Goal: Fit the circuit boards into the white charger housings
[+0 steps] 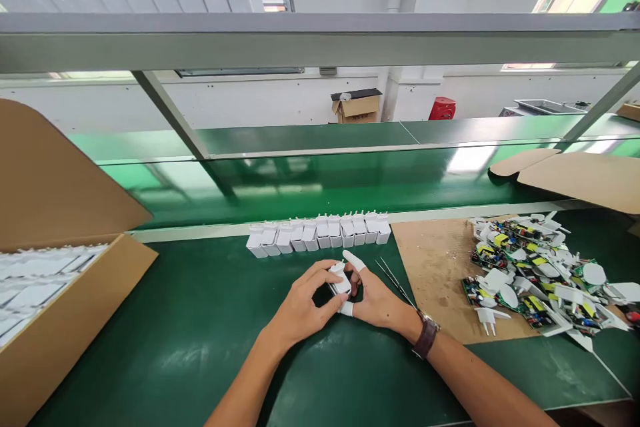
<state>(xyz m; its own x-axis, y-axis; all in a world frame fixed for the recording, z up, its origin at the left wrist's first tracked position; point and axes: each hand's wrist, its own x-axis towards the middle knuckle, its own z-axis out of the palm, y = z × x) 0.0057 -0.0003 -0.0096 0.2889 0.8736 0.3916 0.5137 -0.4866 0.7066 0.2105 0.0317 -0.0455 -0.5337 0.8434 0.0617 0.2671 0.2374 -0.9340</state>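
Between my two hands, over the green table, is a small white plastic adapter housing [341,280] with a dark opening on its near side. The fingers and thumb of my left hand [313,290] grip it from the left. My right hand [373,293], with white finger cots on two digits and a watch at the wrist, holds it from the right. Just behind stands a row of several similar white housings [310,235]. Tweezers [393,279] lie beside my right hand. Part of the held housing is hidden by my fingers.
On the right, a brown cardboard sheet [430,273] bears a heap of circuit boards with white plug parts [540,273]. An open carton [90,287] of white pieces stands at the left. A metal frame bar [320,47] crosses above; a green conveyor surface [320,183] runs behind.
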